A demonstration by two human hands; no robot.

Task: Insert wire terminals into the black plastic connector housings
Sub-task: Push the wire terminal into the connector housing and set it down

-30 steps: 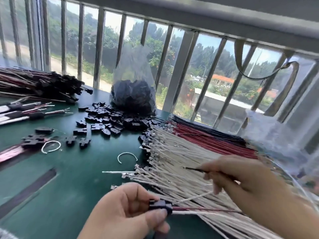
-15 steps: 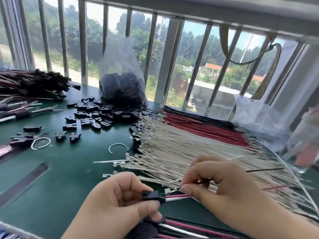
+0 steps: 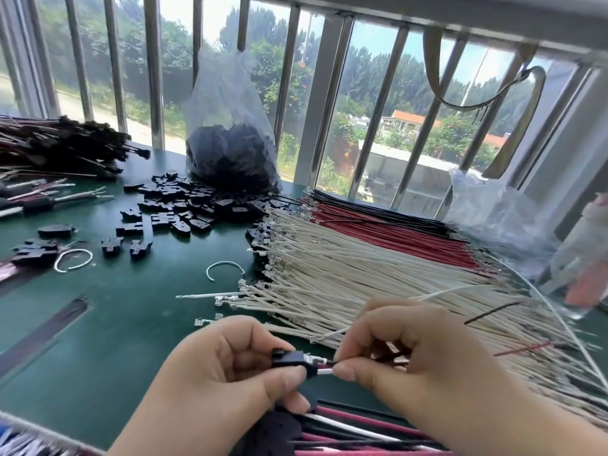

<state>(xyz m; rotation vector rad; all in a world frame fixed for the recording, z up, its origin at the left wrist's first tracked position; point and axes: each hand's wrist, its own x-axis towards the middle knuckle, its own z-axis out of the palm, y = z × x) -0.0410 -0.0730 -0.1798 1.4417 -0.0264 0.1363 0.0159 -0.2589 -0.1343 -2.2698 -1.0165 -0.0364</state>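
Holding small black plastic connector housing (image 3: 289, 358) steady near centre, left hand (image 3: 227, 383) pinches it – open end faces right. Right hand (image 3: 411, 357) pinches thin black wire (image 3: 490, 311) close behind metal terminal (image 3: 314, 359), likely for stiffness – terminal at housing mouth. White wire bundle (image 3: 378, 278) lies within reach, right.

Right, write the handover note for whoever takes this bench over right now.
Left hand: grips one black connector housing between thumb and fingers.
Right hand: pinches a wire with its metal terminal at the housing's opening; a white wire sits in the housing just below it.
Supplies: loose housings on the green table, bagged housings behind, white wires with red wires beyond.
Done: finished assemblies stacked far left.
Left: seat this terminal, then continue through the pile.
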